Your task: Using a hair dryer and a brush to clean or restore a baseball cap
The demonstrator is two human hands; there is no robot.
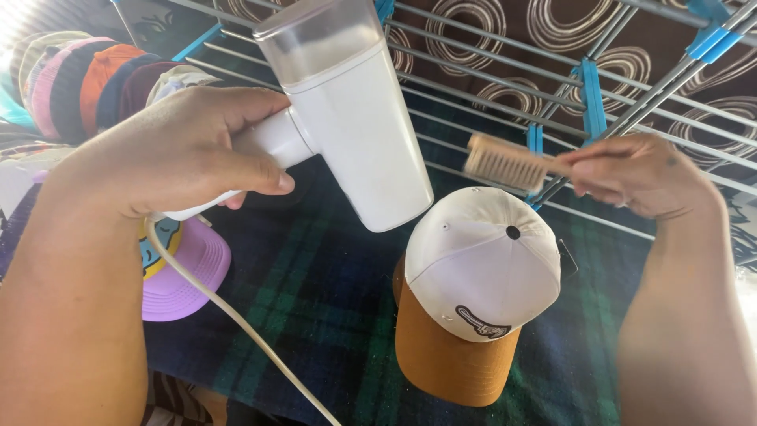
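Observation:
My left hand (185,150) grips the handle of a white hair dryer (351,118), whose nozzle points down toward a cap. A white cord (236,315) trails from the handle toward the lower edge. The cap (473,276) has a white crown and a tan-orange brim and lies on a dark green and blue plaid cloth (315,292). My right hand (639,173) holds a small wooden brush (505,162) by its handle, bristles down, just above and behind the cap. Neither tool touches the cap.
A grey metal rack with blue clips (591,102) slants across the back over a brown fabric with ring patterns. A stack of coloured caps (87,79) sits at upper left. A purple-brimmed cap (185,268) lies beside my left forearm.

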